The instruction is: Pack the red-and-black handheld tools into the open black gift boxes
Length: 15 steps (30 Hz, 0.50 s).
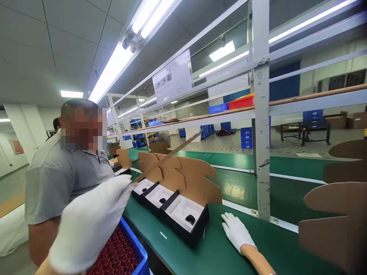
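My left hand [94,217], in a white glove, is raised close to the camera and blurred. Its fingers are closed on a thin brown piece of cardboard [169,154], seen nearly edge-on and slanting up to the right. My right hand [237,231], also gloved, lies flat on the green table [220,256] with its fingers stretched out, holding nothing. Between the hands stands a row of black boxes [183,225] with brown cardboard lids [192,172] raised. Each has a white insert [179,210] with a small black item [190,219] in it.
At lower left, a blue crate [143,256] holds many dark red ring-ended pieces [120,248]. A person in a grey shirt [74,172] stands at the left. A white metal post [263,152] rises behind the table. More cardboard [335,206] stands at the right edge.
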### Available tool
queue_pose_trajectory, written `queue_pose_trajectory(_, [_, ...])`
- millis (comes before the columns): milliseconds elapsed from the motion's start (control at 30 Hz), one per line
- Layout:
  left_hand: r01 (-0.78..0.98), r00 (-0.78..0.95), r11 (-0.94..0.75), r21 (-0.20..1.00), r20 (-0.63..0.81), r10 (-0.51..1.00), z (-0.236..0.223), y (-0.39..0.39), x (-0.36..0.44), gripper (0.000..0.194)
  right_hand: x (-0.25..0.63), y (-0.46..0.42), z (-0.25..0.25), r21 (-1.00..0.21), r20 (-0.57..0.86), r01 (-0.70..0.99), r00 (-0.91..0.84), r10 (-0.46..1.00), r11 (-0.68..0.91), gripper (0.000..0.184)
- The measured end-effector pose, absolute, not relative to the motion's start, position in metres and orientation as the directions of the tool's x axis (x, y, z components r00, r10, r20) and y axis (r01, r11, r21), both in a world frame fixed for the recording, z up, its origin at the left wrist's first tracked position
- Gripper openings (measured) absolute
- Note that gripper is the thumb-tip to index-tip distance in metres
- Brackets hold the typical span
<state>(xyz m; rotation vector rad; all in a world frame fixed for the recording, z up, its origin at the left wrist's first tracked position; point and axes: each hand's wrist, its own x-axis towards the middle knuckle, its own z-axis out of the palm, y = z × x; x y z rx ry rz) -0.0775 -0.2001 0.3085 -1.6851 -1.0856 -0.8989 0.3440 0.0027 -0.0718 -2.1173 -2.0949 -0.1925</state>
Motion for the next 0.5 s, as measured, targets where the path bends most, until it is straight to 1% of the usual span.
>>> queue_pose_trajectory(67, [0.884, 0.468, -0.074, -0.462, 0.863, 0.191, 0.330, -0.177, -0.052, 0.024, 0.344, 0.002, -0.071, -0.019, 0.201, 1.000, 0.010, 0.979, -0.006, 0.050])
queue_pose_trajectory(100, [0.859, 0.506, -0.006, -0.512, 0.847, 0.164, 0.338, -0.160, -0.042, 0.023, 0.345, 0.002, -0.071, -0.019, 0.203, 1.000, 0.008, 0.979, -0.004, 0.050])
queue_pose_trajectory(133, [0.845, 0.523, 0.036, -0.533, 0.840, 0.144, 0.344, -0.142, -0.033, 0.023, 0.345, 0.001, -0.070, -0.021, 0.204, 1.000, 0.006, 0.979, -0.002, 0.051])
queue_pose_trajectory(200, [0.850, 0.516, 0.056, -0.525, 0.848, 0.120, 0.353, -0.103, -0.020, 0.021, 0.346, -0.001, -0.070, -0.027, 0.201, 1.000, -0.001, 0.980, 0.007, 0.051])
queue_pose_trajectory(333, [0.871, 0.491, -0.012, -0.491, 0.870, 0.053, 0.371, -0.026, 0.007, 0.023, 0.351, -0.013, -0.067, -0.087, 0.165, 0.996, -0.013, 0.986, 0.028, 0.055])
queue_pose_trajectory(400, [0.882, 0.472, -0.047, -0.470, 0.877, 0.090, 0.390, 0.013, 0.033, 0.029, 0.356, -0.015, -0.071, -0.130, 0.160, 0.989, -0.042, 0.986, 0.063, 0.056])
queue_pose_trajectory(500, [0.884, 0.468, -0.129, -0.450, 0.855, 0.224, 0.434, 0.073, 0.094, 0.039, 0.369, -0.002, -0.088, -0.164, 0.162, 0.973, -0.136, 0.977, 0.163, 0.056])
